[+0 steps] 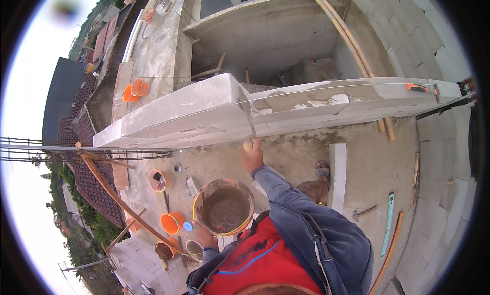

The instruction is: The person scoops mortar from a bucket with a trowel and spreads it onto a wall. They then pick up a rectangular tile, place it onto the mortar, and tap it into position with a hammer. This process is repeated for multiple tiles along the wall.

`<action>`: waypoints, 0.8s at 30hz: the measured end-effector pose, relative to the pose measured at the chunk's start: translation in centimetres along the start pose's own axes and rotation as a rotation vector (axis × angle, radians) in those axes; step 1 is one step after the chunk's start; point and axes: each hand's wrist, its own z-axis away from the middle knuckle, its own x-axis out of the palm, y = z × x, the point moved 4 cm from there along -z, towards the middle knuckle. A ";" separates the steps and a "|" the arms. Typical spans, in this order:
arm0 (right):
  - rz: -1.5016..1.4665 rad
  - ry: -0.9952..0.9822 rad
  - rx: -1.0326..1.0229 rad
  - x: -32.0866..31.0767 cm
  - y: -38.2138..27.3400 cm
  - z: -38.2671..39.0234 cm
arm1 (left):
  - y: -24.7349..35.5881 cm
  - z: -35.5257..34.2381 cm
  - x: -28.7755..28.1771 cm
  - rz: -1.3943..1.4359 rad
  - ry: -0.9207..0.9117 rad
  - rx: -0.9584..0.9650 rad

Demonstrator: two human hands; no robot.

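Observation:
My right hand (251, 157) is closed round the wooden handle of a trowel (248, 144). Its thin blade reaches up along the end face of a white block (194, 104), the raised one on the wall. To the right, grey mortar (301, 96) lies patchily on the lower course, and a string runs above it. My left hand (205, 238) is low beside a large bucket of wet mortar (224, 208). At its fingertips shows a small object with a round blue end (188, 226); the hand seems closed on it, its kind unclear.
A hammer (418, 88) with an orange handle rests on the wall's right end. Orange buckets (172, 222) stand near my left hand. A loose white block (337, 175), a spirit level (388, 223) and another hammer (365, 211) lie on the floor. Bamboo poles (347, 35) lean across the wall.

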 end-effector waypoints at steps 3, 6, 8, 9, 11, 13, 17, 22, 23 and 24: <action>0.110 0.091 -0.062 1.4 -5.4 -3.3 | -0.2 1.2 1.7 0.085 -0.056 -0.090; 0.124 0.055 -0.024 3.0 -3.9 -1.4 | 0.8 1.0 3.9 -0.020 -0.030 -0.038; 0.176 -0.097 0.043 1.5 -1.2 2.6 | 0.4 0.4 5.5 0.143 -0.117 -0.037; 0.207 -0.172 0.081 0.1 0.0 5.0 | 0.3 0.3 6.2 0.223 -0.160 -0.041; 0.219 -0.293 -0.072 -3.2 0.0 9.2 | 1.4 0.7 7.1 0.280 -0.189 -0.054; 0.276 -0.383 -0.109 -6.3 -0.2 11.3 | 3.0 1.8 8.4 0.393 -0.267 -0.012; 0.569 -0.780 0.239 -9.9 -5.8 8.1 | -0.2 0.5 10.9 0.227 -0.260 -0.083; 0.645 -0.865 0.428 -15.9 0.0 8.9 | -1.2 3.5 14.7 0.429 -0.356 -0.176; 0.649 -0.780 0.415 -18.0 1.6 9.5 | -2.5 3.6 15.7 0.464 -0.357 -0.233; 0.659 -0.601 0.567 -20.3 1.9 10.2 | -4.5 3.4 17.4 0.509 -0.349 -0.289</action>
